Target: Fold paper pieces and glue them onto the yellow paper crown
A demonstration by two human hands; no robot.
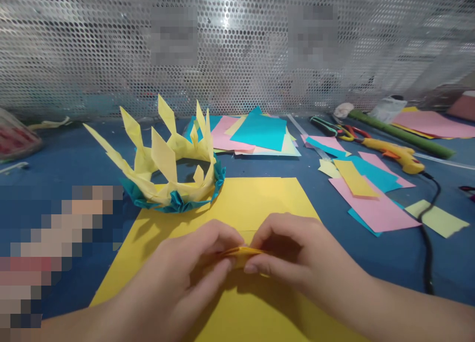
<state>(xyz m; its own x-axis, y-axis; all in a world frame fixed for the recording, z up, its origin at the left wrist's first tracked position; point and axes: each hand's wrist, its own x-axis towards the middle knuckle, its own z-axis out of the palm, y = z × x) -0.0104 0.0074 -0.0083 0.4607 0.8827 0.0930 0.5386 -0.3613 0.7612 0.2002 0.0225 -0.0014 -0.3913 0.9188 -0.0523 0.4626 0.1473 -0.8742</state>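
Left hand [193,263]: thumb and fingers nearly closed, pinching left end of folded yellow paper piece [242,253]. Right hand [304,248]: same pinch, right end. Piece held over large yellow sheet [265,198]. Obstruction: yellow-and-teal paper crown [165,156] covers sheet's far left corner. Beyond: stacked coloured sheets [260,131], perforated metal screen [237,79]. Right side: loose paper rectangles [374,208], yellow glue gun [395,153], green rod [403,134]; black cord [427,248] crosses pale yellow slip [441,217].
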